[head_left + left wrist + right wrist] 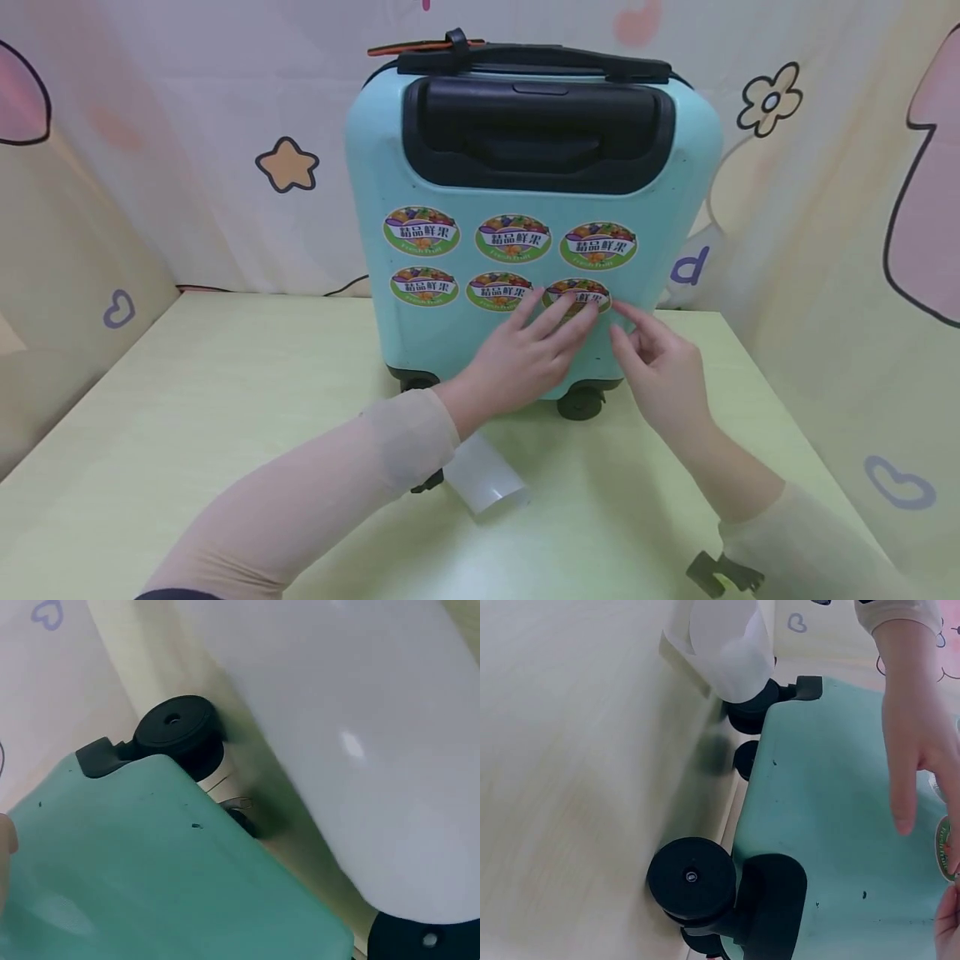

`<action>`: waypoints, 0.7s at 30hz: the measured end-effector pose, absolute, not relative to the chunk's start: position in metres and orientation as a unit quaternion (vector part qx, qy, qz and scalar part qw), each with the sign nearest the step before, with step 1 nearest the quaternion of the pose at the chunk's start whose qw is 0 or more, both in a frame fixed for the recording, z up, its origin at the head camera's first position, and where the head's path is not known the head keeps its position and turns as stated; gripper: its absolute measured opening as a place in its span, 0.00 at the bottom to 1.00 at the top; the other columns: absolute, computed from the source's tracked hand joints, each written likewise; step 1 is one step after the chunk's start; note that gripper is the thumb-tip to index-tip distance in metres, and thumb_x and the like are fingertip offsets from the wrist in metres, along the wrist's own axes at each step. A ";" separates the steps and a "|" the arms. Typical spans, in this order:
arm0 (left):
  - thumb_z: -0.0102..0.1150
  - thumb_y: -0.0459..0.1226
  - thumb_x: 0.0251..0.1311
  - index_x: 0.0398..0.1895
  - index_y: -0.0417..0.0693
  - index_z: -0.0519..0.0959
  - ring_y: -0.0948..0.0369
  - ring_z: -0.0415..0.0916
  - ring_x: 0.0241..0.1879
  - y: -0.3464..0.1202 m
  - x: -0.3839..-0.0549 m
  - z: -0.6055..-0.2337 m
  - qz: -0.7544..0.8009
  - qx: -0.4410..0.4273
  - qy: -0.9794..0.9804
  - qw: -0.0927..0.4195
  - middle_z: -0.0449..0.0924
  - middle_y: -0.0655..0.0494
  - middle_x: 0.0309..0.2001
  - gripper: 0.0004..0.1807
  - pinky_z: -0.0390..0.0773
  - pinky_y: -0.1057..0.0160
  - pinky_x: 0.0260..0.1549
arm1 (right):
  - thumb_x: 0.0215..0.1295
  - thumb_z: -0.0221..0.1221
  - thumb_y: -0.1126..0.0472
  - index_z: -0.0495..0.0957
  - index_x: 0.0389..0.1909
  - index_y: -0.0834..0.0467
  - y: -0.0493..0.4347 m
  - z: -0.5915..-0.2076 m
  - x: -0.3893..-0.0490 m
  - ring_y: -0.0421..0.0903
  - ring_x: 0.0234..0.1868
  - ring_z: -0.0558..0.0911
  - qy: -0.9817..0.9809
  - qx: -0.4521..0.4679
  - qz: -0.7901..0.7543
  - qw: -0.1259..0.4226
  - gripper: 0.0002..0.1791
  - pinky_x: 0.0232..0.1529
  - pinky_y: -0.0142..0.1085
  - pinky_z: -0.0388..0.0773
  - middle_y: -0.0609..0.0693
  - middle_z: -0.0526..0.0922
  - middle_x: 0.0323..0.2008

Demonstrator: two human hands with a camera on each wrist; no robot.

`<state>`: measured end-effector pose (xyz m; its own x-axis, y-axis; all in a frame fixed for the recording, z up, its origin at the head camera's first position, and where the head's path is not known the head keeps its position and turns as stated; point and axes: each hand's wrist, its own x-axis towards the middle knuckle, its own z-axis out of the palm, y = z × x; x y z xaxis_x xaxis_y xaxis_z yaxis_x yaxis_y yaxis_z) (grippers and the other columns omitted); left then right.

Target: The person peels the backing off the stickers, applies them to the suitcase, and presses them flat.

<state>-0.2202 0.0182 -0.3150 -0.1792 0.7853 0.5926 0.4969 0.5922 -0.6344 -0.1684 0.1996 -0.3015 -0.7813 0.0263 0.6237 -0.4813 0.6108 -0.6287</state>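
A mint-green suitcase (420, 337) stands upright on the table, bearing two rows of oval fruit stickers. My left hand (521, 358) lies across its lower right part, with straight fingertips pressing the lower right sticker (564, 288), which they partly cover. Just right of that sticker, my right hand (669, 379) touches its edge with an extended index finger; the thumb is held apart below. In the right wrist view the left hand (922, 735) reaches down over the shell, while only fingertips of the right hand (946, 922) show at the edge.
A curled, translucent white sheet (486, 477) lies on the table (225, 400) before the suitcase, beneath my left forearm. Black wheels (692, 877) support the suitcase. A patterned cloth (187, 183) hangs behind, and a dark clip-like object (723, 575) appears by my right sleeve.
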 end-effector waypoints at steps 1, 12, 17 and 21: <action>0.49 0.44 0.61 0.58 0.51 0.75 0.54 0.55 0.63 0.018 -0.220 -0.316 0.150 -0.429 -0.754 0.473 0.60 0.57 0.65 0.22 0.50 0.49 0.64 | 0.64 0.55 0.65 0.76 0.53 0.65 0.200 -0.302 -0.168 0.39 0.15 0.66 -0.845 0.134 0.421 0.303 0.17 0.18 0.27 0.63 0.48 0.71 0.15; 0.49 0.44 0.60 0.58 0.46 0.75 0.53 0.59 0.61 0.001 -0.229 -0.277 0.071 -0.377 -0.723 0.574 0.66 0.55 0.60 0.23 0.55 0.48 0.60 | 0.60 0.57 0.71 0.80 0.41 0.65 0.206 -0.308 -0.176 0.39 0.25 0.71 -0.832 0.176 0.384 0.359 0.09 0.28 0.24 0.68 0.52 0.76 0.23; 0.49 0.44 0.60 0.61 0.44 0.70 0.52 0.58 0.61 -0.008 -0.229 -0.251 0.034 -0.353 -0.736 0.577 0.65 0.51 0.61 0.26 0.53 0.47 0.61 | 0.56 0.56 0.68 0.79 0.41 0.68 0.202 -0.317 -0.183 0.53 0.42 0.75 -0.826 0.290 0.250 0.414 0.12 0.45 0.38 0.72 0.61 0.77 0.40; 0.46 0.43 0.62 0.62 0.45 0.69 0.51 0.57 0.62 -0.014 -0.230 -0.236 -0.003 -0.345 -0.746 0.570 0.65 0.48 0.63 0.26 0.50 0.46 0.62 | 0.55 0.54 0.63 0.76 0.47 0.67 0.196 -0.321 -0.188 0.61 0.51 0.73 -0.809 0.362 0.161 0.435 0.19 0.50 0.50 0.69 0.64 0.73 0.52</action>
<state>-0.2299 -0.0140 -0.2365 -0.1128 0.5105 0.8525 0.5176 0.7625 -0.3881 -0.1884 0.1959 -0.3212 -0.3597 -0.4464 0.8193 -0.7256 0.6859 0.0552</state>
